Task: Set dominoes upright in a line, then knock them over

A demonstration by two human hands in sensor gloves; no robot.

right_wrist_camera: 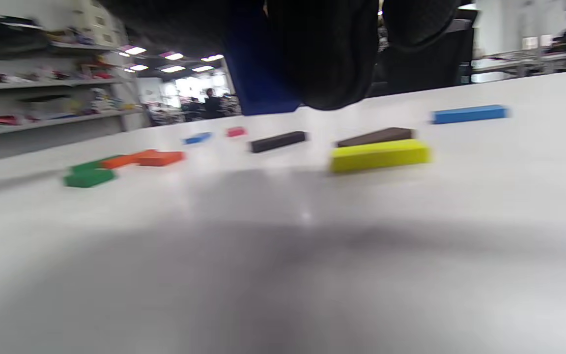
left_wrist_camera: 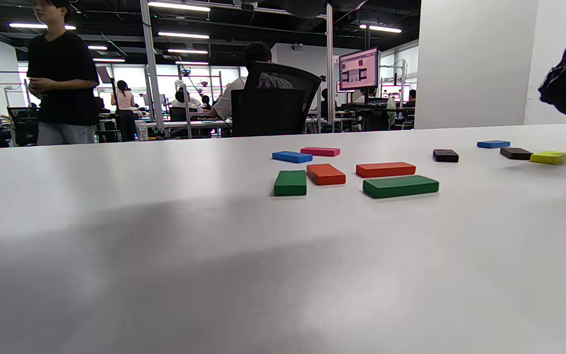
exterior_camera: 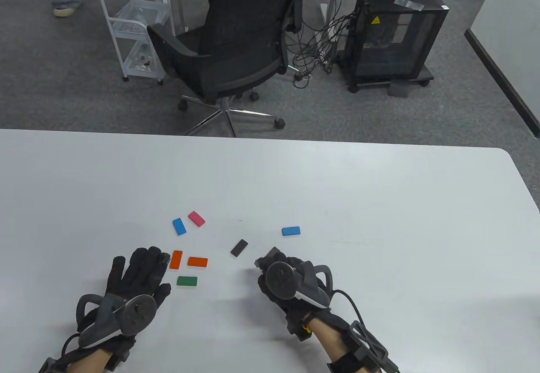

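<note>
We were starting: right hand [exterior_camera: 291, 280] pinched a dark-blue wooden domino [right_wrist_camera: 263, 73], lower centre; left hand [exterior_camera: 135, 276] lay relaxed; next, stand it upright.

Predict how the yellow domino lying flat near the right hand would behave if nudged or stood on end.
The yellow domino looks like a rigid block with flat faces, so it would probably slide, not roll. Stood on its narrow end, it would likely tip easily.

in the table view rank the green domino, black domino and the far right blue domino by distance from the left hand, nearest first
From the left hand:
1. Green domino, just right of the fingers.
2. Black domino, mid-table, between the hands.
3. Far right blue domino, beyond the right hand.
</note>
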